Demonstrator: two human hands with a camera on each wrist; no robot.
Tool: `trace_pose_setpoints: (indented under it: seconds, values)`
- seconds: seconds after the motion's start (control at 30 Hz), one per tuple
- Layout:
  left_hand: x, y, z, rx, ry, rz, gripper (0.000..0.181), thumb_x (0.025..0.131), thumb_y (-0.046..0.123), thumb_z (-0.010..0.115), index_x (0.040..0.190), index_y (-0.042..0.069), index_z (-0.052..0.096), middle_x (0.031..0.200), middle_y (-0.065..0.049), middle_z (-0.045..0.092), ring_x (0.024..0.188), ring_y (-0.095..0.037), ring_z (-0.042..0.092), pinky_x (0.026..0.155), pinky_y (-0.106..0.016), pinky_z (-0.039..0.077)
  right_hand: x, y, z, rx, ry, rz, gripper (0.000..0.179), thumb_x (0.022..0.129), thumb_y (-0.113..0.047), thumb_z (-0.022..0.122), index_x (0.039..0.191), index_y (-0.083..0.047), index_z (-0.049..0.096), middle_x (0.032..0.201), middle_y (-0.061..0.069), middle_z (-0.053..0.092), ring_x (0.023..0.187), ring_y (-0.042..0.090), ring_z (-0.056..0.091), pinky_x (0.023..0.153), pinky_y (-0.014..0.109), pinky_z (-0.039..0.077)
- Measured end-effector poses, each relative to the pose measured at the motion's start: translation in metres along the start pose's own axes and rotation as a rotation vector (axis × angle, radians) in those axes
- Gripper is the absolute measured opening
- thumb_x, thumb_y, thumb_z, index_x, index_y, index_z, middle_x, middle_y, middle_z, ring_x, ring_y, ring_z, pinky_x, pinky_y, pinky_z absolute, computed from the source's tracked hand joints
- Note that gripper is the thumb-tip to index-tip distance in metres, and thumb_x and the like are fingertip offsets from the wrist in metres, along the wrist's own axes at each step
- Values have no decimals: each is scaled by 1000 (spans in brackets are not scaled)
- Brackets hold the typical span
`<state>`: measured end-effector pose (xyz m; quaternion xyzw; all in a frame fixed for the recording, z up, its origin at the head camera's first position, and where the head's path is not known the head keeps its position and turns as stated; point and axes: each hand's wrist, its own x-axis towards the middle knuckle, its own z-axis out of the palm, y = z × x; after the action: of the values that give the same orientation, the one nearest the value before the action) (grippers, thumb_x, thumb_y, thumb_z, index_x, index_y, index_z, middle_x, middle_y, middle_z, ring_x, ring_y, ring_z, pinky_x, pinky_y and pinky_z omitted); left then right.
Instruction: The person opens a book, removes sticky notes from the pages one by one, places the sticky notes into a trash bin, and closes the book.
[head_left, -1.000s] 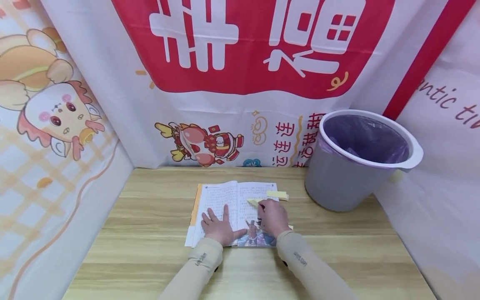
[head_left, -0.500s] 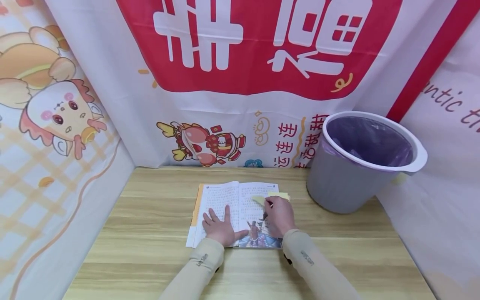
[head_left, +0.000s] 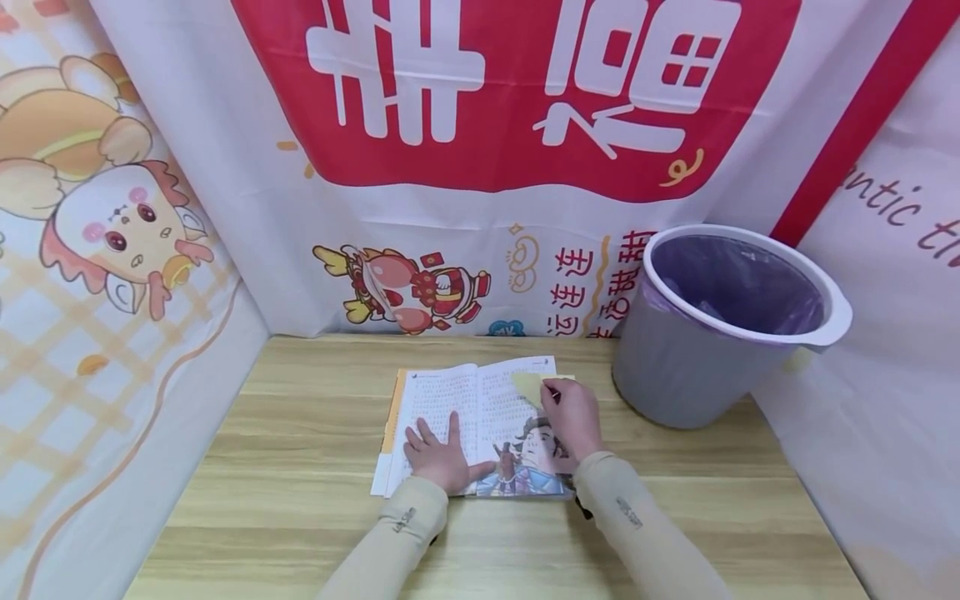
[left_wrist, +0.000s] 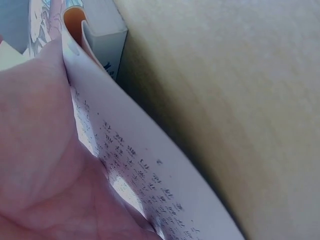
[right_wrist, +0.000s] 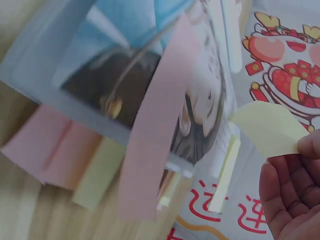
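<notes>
An open book (head_left: 435, 400) with printed text and a colour picture lies on the wooden table. My left hand (head_left: 441, 460) rests spread on its left page, thumb reaching onto the right page; the left wrist view shows the palm over the curved paper (left_wrist: 150, 155). Between thumb and fingers my right hand (head_left: 577, 417) pinches a pale yellow sticky note (right_wrist: 270, 127). The note's other end (head_left: 527, 386) meets the right page, which bows upward. A pink sticky strip (right_wrist: 157, 120) lies across the picture in the right wrist view.
More pink tabs (right_wrist: 47, 145) and a yellow-green tab (right_wrist: 100, 172) stick out from the book's edge. A grey bin (head_left: 682, 358) with a purple liner stands at the back right of the table (head_left: 300, 500). Printed cloth (head_left: 420, 208) hangs behind and along both sides.
My right hand has moved to the right and slightly away, pulling the yellow sticky note along. The right page has lifted and bowed with it. The left hand stays in place.
</notes>
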<state>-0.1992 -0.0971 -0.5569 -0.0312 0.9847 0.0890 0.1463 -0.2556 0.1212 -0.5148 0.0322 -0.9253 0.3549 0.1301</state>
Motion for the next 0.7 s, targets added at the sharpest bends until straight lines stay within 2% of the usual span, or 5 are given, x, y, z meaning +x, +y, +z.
trace_pose_setpoints:
  seconds: [0.1, 0.23, 0.33, 0.43, 0.7]
  values:
    - [0, 0, 0, 2, -12, -4, 117, 74, 89, 46, 161, 18, 12, 153, -44, 7, 140, -61, 8, 114, -66, 17, 2, 0, -8, 12, 28, -4, 20, 95, -16, 65, 107, -4, 76, 90, 8, 74, 77, 19, 67, 70, 36, 58]
    - [2, 0, 0, 8, -8, 0, 118, 74, 90, 46, 160, 17, 13, 152, -44, 8, 140, -62, 8, 113, -67, 17, 3, -2, -20, 25, 9, 53, 23, 97, -18, 63, 113, -5, 74, 96, 8, 73, 81, 19, 66, 72, 36, 58]
    - [2, 0, 1, 7, -2, 3, 119, 73, 90, 46, 160, 16, 14, 152, -44, 9, 139, -62, 8, 113, -67, 18, 5, -5, -34, 31, 25, 40, 23, 97, -17, 64, 113, -4, 73, 98, 10, 73, 82, 20, 67, 72, 37, 58]
    - [3, 0, 2, 7, -2, 2, 119, 73, 90, 46, 160, 17, 14, 152, -44, 9, 139, -62, 8, 113, -67, 18, 5, -10, -54, 21, 96, -56, 19, 94, -13, 68, 107, -2, 75, 94, 13, 74, 79, 23, 68, 71, 39, 58]
    - [6, -1, 5, 35, -20, -6, 119, 72, 92, 42, 161, 19, 11, 153, -43, 7, 140, -61, 8, 114, -66, 16, 8, -25, -110, -18, 346, -407, 10, 84, -3, 76, 93, 2, 76, 82, 15, 73, 67, 27, 68, 61, 40, 58]
